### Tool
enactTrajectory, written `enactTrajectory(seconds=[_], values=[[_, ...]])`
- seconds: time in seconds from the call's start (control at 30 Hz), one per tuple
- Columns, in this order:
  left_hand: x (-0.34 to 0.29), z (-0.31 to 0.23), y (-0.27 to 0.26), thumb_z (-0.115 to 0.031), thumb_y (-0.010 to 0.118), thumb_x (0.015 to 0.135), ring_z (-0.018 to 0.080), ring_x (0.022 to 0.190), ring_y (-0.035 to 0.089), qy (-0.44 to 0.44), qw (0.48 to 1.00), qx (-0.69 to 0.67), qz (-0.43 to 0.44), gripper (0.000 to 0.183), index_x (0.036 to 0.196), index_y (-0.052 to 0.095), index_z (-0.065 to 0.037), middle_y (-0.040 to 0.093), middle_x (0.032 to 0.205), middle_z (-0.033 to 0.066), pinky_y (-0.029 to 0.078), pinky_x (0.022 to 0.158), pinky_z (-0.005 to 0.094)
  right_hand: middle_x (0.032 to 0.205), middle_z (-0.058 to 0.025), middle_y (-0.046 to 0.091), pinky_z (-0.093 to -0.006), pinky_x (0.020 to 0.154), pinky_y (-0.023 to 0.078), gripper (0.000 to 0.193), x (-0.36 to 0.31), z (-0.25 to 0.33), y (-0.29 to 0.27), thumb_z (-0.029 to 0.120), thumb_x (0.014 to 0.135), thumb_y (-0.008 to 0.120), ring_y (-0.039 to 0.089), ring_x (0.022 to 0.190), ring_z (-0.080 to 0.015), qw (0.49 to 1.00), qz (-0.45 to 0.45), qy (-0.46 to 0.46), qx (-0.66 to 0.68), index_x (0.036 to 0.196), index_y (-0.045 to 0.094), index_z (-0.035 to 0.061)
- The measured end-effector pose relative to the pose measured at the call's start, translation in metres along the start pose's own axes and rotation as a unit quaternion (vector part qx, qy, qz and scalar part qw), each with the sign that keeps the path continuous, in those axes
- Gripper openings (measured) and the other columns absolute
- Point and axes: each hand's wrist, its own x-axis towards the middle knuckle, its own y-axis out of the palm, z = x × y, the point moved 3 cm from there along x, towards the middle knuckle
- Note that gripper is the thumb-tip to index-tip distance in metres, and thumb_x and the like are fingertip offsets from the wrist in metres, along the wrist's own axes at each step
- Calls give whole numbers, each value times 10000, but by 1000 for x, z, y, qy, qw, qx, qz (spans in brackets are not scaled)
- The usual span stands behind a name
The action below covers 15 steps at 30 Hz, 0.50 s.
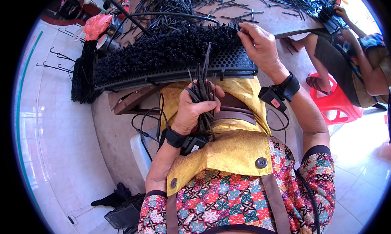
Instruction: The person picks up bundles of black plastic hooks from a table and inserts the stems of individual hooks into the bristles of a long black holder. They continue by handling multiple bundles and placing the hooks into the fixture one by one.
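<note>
Black plastic makes up nearly everything in hand here: the left hand (194, 108) has its grip closed tight round a bundle of black strips (202, 91), held upright so the long axis runs from 6 o'clock to 12 o'clock, the upper ends fanning out just under the near edge of the perforated black panel (228, 63). That panel lies across the tabletop (281, 22) on a slant, its long axis from about 8 o'clock to 2 o'clock, most of its surface already thick with black tufts (163, 51). From the bundle, the bare stretch of panel lies at 1 o'clock, and the right hand (260, 47) is already there, the nearer of the two to the work. Its grip is pinched down, fingertips (243, 33) pressing at the edge of the tufts at the panel's far right; whether a single strip sits between them I cannot tell. The right forearm comes up from 5 o'clock, wrist bent inward, a black wrist strap (290, 86) on it; the left forearm rises from 7 o'clock, wrist straight.
</note>
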Motion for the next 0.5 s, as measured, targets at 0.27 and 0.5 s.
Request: enactTrajectory(seconds=[0.27,0.5], values=[[0,-1,1,30,623,695,190,645,582,-7,1000,1,4,321,987,510,-40,587,941,170,460,601,283,624,-167,566,-434,569,471,225,-3,4,20,66,789,536,584,627,-362,955,241,-20,-171,990,562,-33],[-1,3,-3,58,632,704,191,649,588,-8,1000,-15,15,331,999,510,-29,586,941,179,476,601,284,724,-146,647,-243,497,468,466,-9,28,9,160,790,713,601,590,-111,933,172,230,219,1155,521,-58]])
